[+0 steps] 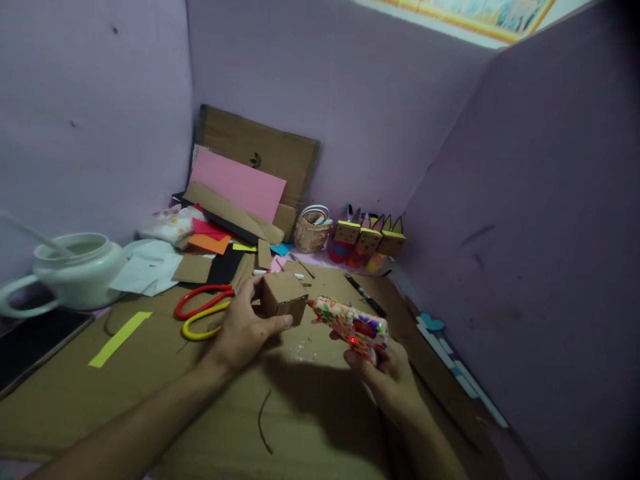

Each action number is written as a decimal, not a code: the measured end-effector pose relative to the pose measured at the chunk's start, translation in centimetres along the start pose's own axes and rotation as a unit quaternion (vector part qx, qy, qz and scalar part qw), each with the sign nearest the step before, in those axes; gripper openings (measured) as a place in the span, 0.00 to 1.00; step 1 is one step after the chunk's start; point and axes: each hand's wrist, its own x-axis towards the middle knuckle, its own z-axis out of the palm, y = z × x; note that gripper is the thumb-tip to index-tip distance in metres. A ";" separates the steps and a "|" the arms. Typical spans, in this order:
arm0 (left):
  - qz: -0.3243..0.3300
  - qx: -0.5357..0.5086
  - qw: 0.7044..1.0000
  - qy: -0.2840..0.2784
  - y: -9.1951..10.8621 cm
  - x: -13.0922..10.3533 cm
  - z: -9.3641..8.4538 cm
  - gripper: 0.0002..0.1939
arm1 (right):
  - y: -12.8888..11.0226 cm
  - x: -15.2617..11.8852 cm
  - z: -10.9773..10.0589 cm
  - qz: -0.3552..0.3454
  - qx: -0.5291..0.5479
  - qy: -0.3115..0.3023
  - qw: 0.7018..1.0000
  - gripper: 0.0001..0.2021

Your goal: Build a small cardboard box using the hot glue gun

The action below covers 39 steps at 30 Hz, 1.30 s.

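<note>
My left hand (251, 321) grips a small cardboard box (284, 293) between thumb and fingers, held above the work surface. In my right hand (387, 373) is a glue gun (350, 325) with a colourful floral pattern and a lit red light. Its nozzle points left and meets or nearly meets the box's right edge; whether they touch I cannot tell. Red and yellow scissors (205, 310) lie just left of my left hand, their blades hidden behind it. Some shiny glue-like spots mark the cardboard sheet (210, 413) under my hands.
At left stand a white pot (75, 277) and a dark phone (45, 347), near a yellow strip (120, 340). Paper and cardboard scraps lean at the back, beside a small basket (313, 233) and decorated figures (369, 240). A black pen (366, 295) lies behind the glue gun.
</note>
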 end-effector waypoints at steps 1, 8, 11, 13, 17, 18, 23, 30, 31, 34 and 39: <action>0.000 0.001 1.000 0.000 -0.1 0.0 0.0 0.37 | 0.0 0.0 0.0 0.004 -0.001 -0.003 1.000 0.11; 0.005 0.009 0.999 -0.036 0.2 -0.2 0.2 0.36 | -0.3 0.1 0.4 0.001 0.004 -0.024 1.000 0.10; 0.003 0.021 0.999 -0.027 0.2 -0.3 0.2 0.36 | -0.7 0.1 0.5 0.006 0.008 -0.024 1.000 0.11; 0.010 0.028 0.999 -0.017 0.2 -0.3 0.2 0.36 | -0.7 0.0 0.5 0.008 0.014 -0.023 1.000 0.11; 0.012 0.038 0.999 -0.017 -0.1 -0.3 0.2 0.35 | -0.1 -0.1 0.5 0.005 0.033 -0.029 0.999 0.11; 0.012 0.038 0.999 -0.018 -0.1 -0.3 0.1 0.35 | 0.1 -0.1 0.4 0.004 0.036 -0.027 0.999 0.11; 0.015 0.021 0.999 -0.030 0.0 -0.2 0.0 0.36 | 0.0 0.0 0.2 0.011 0.017 0.002 1.000 0.11; 0.000 0.001 1.000 -0.005 0.2 0.1 -0.2 0.38 | -0.3 0.0 -0.1 0.001 0.022 0.024 0.999 0.11; 0.005 0.006 1.000 -0.005 0.1 0.1 -0.2 0.38 | -0.4 0.1 0.0 -0.002 0.020 0.022 1.000 0.10; 0.018 0.025 0.999 -0.014 -0.1 0.0 -0.2 0.37 | -0.5 0.1 0.1 -0.006 0.016 0.007 1.000 0.10; 0.017 0.018 0.999 -0.028 0.0 -0.2 0.0 0.37 | -0.4 0.1 0.3 -0.004 0.002 -0.002 1.000 0.11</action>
